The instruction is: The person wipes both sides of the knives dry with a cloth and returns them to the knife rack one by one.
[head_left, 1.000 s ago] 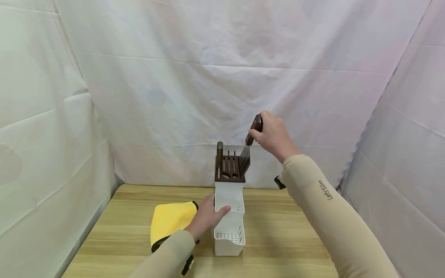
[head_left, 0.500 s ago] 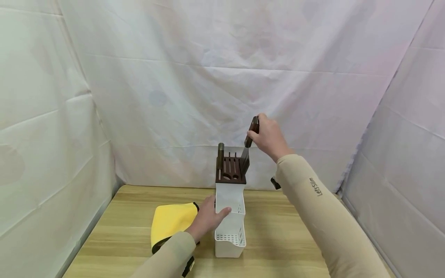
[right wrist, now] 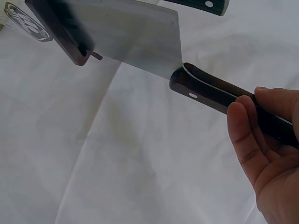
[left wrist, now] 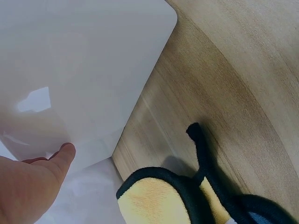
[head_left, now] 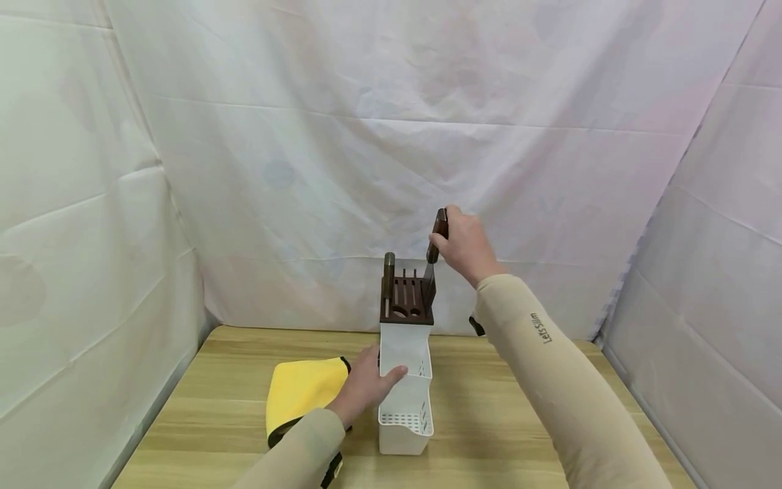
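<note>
A white plastic knife holder [head_left: 406, 350] with a dark brown slotted top [head_left: 407, 299] stands upright on the table. My right hand [head_left: 467, 246] grips the dark wooden handle of a cleaver [right wrist: 140, 35]. The lower blade is in the rightmost slot, hidden inside the holder; much of the blade still shows above it in the right wrist view. Another knife [head_left: 388, 277] stands in the leftmost slot, handle up. My left hand [head_left: 366, 384] holds the holder's left side, thumb across its front; some fingers are hidden behind it.
A folded yellow cloth [head_left: 304, 388] with black edging lies left of the holder on the wooden table [head_left: 507, 407]. Perforated white compartments [head_left: 406, 418] form the holder's front. White fabric [head_left: 305, 190] hangs behind and at both sides.
My right hand has moved down and slightly left with the cleaver, whose blade has sunk deeper into the slot and stands more upright. My left hand keeps its place.
</note>
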`<state>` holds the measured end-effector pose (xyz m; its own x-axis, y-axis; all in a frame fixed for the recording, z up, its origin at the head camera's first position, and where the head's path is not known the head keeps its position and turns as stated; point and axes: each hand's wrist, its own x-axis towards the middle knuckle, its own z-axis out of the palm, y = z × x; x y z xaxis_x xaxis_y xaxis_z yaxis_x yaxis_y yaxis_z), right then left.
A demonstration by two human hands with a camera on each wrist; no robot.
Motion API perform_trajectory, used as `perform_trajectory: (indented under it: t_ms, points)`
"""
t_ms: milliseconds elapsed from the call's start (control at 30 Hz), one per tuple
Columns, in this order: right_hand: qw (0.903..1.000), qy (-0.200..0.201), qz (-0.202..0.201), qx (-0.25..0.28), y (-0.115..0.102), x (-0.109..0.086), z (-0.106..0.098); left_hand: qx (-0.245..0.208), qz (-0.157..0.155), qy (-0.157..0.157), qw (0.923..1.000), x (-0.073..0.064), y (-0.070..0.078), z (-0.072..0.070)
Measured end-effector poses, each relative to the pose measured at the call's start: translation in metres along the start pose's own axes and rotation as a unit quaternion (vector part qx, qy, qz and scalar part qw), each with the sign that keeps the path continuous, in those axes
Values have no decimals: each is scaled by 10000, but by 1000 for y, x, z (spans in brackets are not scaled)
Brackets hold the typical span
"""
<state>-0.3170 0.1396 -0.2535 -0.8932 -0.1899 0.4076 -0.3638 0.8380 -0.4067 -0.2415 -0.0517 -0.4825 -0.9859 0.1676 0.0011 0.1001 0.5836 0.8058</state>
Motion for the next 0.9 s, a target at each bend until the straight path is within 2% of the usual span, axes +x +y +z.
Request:
perform_trajectory:
  t_ms: [367,900]
  points:
    - [9999,-99,71,-28,2,3,10,19,-68,23,10000,1,0,-1]
    - [9990,-307,328,32,8,3,26,32,64,48,10000,0,-3,-1]
